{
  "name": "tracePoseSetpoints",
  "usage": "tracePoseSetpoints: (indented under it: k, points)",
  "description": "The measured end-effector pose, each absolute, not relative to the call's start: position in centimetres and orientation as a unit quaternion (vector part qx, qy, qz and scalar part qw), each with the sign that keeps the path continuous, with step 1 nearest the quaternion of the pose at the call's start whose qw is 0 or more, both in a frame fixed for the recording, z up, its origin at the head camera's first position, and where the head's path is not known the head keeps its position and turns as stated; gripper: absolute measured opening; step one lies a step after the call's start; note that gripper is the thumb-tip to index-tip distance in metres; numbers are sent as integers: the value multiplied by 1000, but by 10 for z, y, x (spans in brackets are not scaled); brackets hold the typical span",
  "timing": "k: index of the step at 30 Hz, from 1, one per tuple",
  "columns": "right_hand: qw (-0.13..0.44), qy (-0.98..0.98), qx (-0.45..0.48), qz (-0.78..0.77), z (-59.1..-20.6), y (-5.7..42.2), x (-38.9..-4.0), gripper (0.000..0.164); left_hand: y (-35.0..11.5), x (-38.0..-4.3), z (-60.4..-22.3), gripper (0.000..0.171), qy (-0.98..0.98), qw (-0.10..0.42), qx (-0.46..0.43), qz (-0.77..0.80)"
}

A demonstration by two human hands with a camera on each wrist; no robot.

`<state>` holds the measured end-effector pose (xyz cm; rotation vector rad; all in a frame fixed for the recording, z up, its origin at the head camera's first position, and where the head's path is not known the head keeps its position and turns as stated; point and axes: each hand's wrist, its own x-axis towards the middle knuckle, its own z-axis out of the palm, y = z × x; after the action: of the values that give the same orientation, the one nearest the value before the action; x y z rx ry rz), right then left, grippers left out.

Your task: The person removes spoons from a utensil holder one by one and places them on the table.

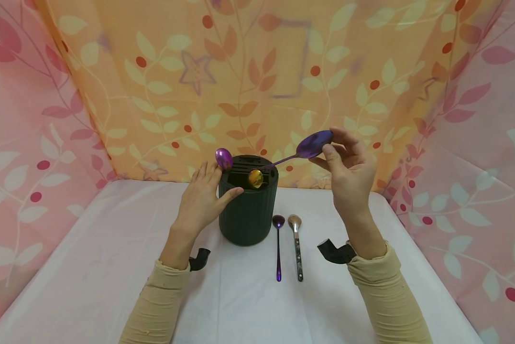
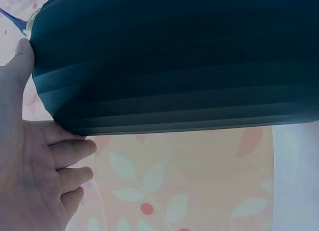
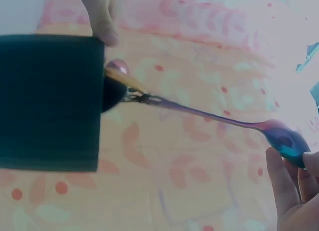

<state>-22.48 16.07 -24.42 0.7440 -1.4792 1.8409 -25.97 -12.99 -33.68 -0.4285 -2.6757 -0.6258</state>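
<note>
A dark green ribbed utensil holder (image 1: 246,215) stands upright on the table. My left hand (image 1: 203,196) rests against its left side at the rim, fingers extended and thumb along the front edge. In my right hand (image 1: 354,172), thumb and fingers pinch the bowl of a purple-blue spoon (image 1: 314,144), right of the holder and above it. That spoon's thin handle slopes down to the holder's top, its end overlapping the opening in the head view. A gold spoon (image 1: 255,178) and a shiny purple spoon (image 1: 224,158) show their bowls at the top of the holder.
On the white tablecloth (image 1: 111,267), right of the holder, lie a slim dark purple spoon (image 1: 278,248) and a spoon with a black patterned handle (image 1: 298,251). Floral cloth walls (image 1: 240,86) enclose the back and both sides.
</note>
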Motion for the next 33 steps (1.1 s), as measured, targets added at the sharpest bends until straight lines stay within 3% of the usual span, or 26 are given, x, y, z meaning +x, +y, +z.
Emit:
tracePoseSetpoints:
  k: [14, 24, 33]
  points:
    - [339, -469, 240, 780, -238, 212, -215, 32, -131, -261, -338, 102, -947, 182, -151, -217]
    - [315, -555, 201, 743, -255, 247, -220, 31, -134, -261, -336, 103, -950, 177, -150, -209]
    - [188, -715, 110, 664, -277, 264, -239, 37, -137, -262, -334, 103, -950, 178, -152, -206]
